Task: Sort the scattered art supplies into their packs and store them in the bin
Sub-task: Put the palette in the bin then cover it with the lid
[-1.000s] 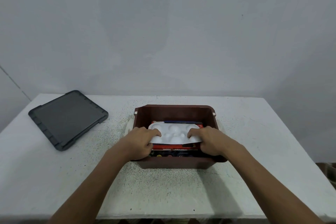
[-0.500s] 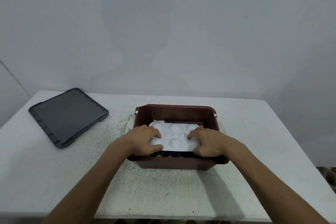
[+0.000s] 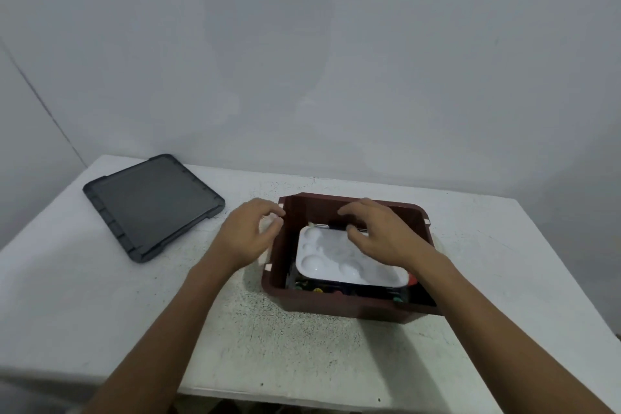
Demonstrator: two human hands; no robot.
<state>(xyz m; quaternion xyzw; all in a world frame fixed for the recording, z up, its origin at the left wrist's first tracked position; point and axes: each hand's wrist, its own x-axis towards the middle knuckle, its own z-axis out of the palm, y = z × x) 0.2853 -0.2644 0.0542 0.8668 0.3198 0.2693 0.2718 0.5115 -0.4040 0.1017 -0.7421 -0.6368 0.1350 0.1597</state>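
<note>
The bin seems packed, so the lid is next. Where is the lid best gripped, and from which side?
Probably take the lid by its right rim, nearest the left hand, coming from the bin side. It lies flat on the table, so only the raised rim offers a pinch.

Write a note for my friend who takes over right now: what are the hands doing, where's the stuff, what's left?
Left grip: open, holds nothing, just outside the bin by its left wall.
Right grip: open, holds nothing, over the white palette.
Palette lies in the bin on top of colourful supplies.
Done: supplies look packed.
Left: the dark lid lies on the table; it probably goes on the bin.
</note>
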